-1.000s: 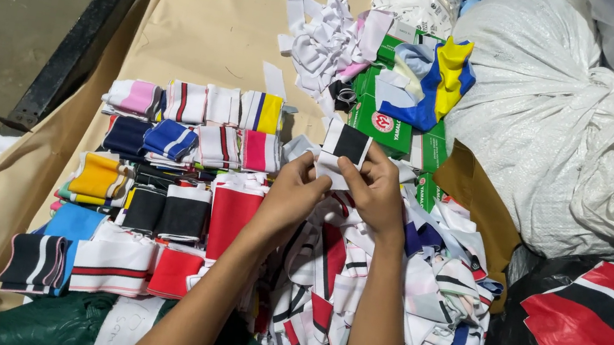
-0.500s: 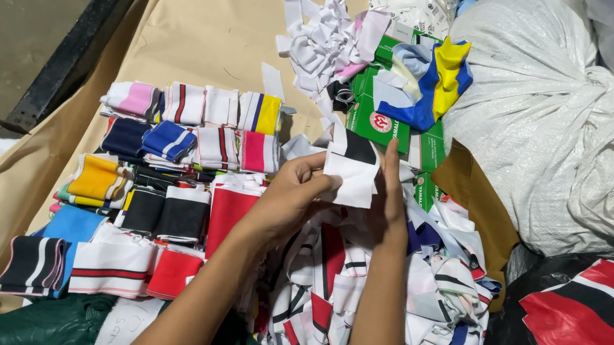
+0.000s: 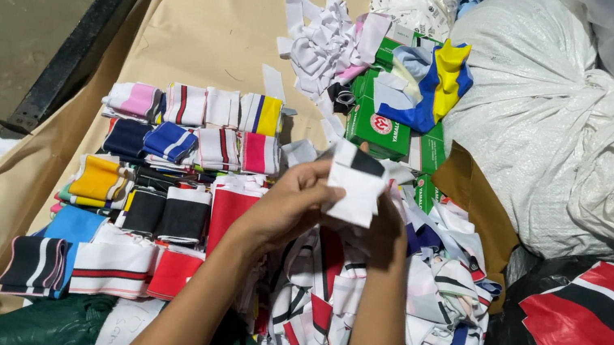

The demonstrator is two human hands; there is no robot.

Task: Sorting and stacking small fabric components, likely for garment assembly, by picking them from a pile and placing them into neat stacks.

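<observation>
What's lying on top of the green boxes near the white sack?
A folded blue, yellow and white fabric piece lies draped over the green boxes, beside the white sack. It covers their upper right part, so anything beneath it cannot be seen.

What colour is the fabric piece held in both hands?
White with a black band along its top edge, on the fabric piece, seen in the head view.

White fabric piece [image 3: 354, 188] with a black band at its top edge, folded flat, held upright and raised just above the loose heap of striped fabric scraps [image 3: 384, 308], pinched between left hand [image 3: 286, 209] and right hand [image 3: 387, 228].
</observation>
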